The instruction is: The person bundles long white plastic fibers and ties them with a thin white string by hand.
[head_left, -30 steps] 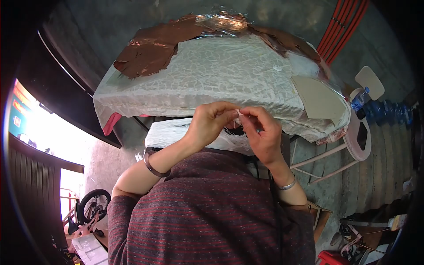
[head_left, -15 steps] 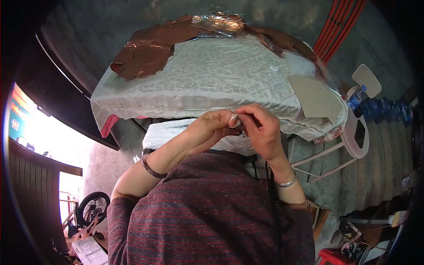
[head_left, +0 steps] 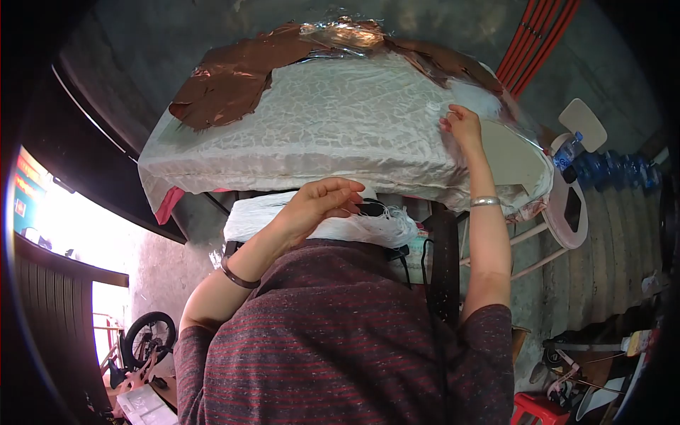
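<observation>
My left hand [head_left: 322, 207] is over a hank of white thread [head_left: 265, 214] at the near edge of the table. Its fingers are bent in toward the thumb, and I cannot tell what is between them. My right hand [head_left: 464, 129] stretches out over the right part of the table, thumb and fingers apart with nothing seen in them. Just beyond its fingertips a small round whitish thing [head_left: 433, 108] lies on the white patterned cloth [head_left: 340, 106]. Beneath the right wrist is a light grey-beige sheet [head_left: 511, 157].
Brown sheets [head_left: 230, 81] and crinkled clear plastic [head_left: 343, 37] lie along the table's far edge. On the right stands a pale folding chair [head_left: 567, 198] with a dark phone-like slab, near a plastic bottle [head_left: 567, 150]. A red stool [head_left: 540, 409] is at lower right.
My hands have come apart from the small white thing they worked at together. The right hand has moved forward and right over the cloth; the left stays near the thread.
</observation>
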Motion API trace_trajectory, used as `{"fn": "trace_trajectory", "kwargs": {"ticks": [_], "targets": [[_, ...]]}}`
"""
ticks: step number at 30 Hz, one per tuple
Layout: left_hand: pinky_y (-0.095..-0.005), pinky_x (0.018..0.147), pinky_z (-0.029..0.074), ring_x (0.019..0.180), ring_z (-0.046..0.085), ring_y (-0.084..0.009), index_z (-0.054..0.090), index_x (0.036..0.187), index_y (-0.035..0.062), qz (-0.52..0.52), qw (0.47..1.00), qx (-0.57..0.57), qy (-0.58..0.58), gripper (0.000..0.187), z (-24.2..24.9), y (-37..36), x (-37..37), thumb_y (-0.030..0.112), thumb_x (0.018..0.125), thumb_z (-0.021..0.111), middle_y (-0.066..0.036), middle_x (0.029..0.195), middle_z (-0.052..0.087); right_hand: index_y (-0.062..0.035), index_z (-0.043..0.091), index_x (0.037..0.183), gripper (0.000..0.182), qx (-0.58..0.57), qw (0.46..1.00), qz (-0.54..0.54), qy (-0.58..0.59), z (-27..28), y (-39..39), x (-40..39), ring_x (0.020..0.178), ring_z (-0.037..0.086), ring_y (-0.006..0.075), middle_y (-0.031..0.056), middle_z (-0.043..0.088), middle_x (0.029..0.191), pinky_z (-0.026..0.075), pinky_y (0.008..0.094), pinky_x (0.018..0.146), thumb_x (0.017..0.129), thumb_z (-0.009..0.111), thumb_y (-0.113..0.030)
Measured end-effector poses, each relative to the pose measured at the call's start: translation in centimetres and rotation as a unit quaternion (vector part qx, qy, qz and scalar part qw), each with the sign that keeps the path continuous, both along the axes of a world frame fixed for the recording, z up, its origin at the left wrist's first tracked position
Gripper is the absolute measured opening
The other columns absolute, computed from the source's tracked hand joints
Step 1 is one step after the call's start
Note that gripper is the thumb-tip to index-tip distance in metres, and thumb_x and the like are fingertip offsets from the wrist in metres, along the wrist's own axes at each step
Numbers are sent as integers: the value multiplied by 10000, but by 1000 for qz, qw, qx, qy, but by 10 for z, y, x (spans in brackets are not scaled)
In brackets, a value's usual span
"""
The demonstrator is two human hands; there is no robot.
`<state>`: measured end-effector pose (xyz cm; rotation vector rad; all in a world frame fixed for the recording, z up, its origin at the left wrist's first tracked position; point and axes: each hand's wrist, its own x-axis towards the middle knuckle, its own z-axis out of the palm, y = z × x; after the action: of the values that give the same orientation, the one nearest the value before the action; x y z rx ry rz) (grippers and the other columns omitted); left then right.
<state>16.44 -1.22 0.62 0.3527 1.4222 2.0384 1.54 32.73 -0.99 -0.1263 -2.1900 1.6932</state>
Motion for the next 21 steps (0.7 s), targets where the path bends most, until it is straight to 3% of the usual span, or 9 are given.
{"fn": "trace_trajectory", "kwargs": {"ticks": [3, 5, 6, 7, 9, 11, 14, 18, 21], "targets": [[-264, 841, 443, 934, 564, -154, 524, 1116, -19, 17, 992, -101, 76, 280, -12, -6, -1, 154, 899, 484, -86, 1008, 586, 50, 551, 1043, 226, 10, 1000, 10, 2, -3, -2, 24, 662, 597, 127, 89, 615, 815, 496, 228, 571, 848, 506, -57], [-259, 832, 435, 929, 558, -139, 550, 1078, -27, 22, 931, -263, 251, 256, -27, -9, -7, 137, 892, 488, -83, 996, 591, 49, 554, 1028, 215, 23, 999, 22, 32, -1, -12, 59, 659, 596, 122, 87, 616, 810, 492, 224, 557, 852, 506, -65], [-278, 820, 437, 928, 565, -170, 569, 1060, -5, 21, 923, -295, 245, 246, -34, -8, -10, 140, 867, 521, -98, 1004, 593, 38, 564, 1006, 201, 2, 998, 70, 3, -2, -19, 78, 646, 591, 115, 79, 616, 803, 483, 216, 542, 852, 515, -83], [-278, 820, 437, 928, 565, -170, 569, 1060, -5, 19, 924, -295, 243, 246, -39, -7, -12, 140, 867, 521, -98, 1004, 593, 27, 574, 984, 189, -19, 993, 118, -24, -6, -27, 95, 634, 585, 107, 72, 616, 796, 474, 207, 527, 853, 524, -101], [-305, 821, 440, 940, 568, -215, 575, 1061, 22, 3, 849, -347, 398, 251, -47, -1, -14, 138, 839, 549, -121, 1015, 592, -13, 598, 930, 155, 33, 980, 164, -108, -23, -48, 120, 604, 573, 88, 42, 614, 747, 455, 194, 512, 843, 542, -129], [-330, 845, 435, 983, 548, -264, 578, 1056, 33, -9, 854, -341, 392, 272, -57, 4, -17, 139, 806, 582, -149, 1047, 575, -33, 627, 883, 148, 133, 962, 198, -133, -52, -60, 133, 579, 557, 73, 19, 609, 685, 435, 200, 498, 826, 572, -158], [-373, 899, 411, 1073, 490, -327, 588, 1039, 29, 26, 768, -350, 536, 299, -80, 4, -21, 140, 765, 630, -175, 1124, 536, -24, 652, 820, 175, 106, 958, 229, -135, -91, -74, 132, 542, 501, 47, -11, 579, 617, 378, 205, 466, 791, 625, -195], [-402, 900, 409, 1078, 482, -355, 599, 1020, 30, 0, 750, -367, 551, 311, -98, -1, -18, 131, 731, 654, -195, 1140, 525, -16, 654, 804, 202, 85, 946, 215, -227, -103, -87, 125, 541, 513, 70, 27, 608, 634, 397, 229, 497, 765, 646, -214], [-408, 903, 410, 1089, 475, -363, 601, 1014, 31, 10, 749, -374, 547, 307, -102, -1, -12, 124, 727, 656, -198, 1145, 521, -16, 648, 803, 201, 55, 957, 203, -199, -108, -83, 126, 546, 509, 67, 19, 601, 641, 394, 230, 484, 776, 639, -215]]}}
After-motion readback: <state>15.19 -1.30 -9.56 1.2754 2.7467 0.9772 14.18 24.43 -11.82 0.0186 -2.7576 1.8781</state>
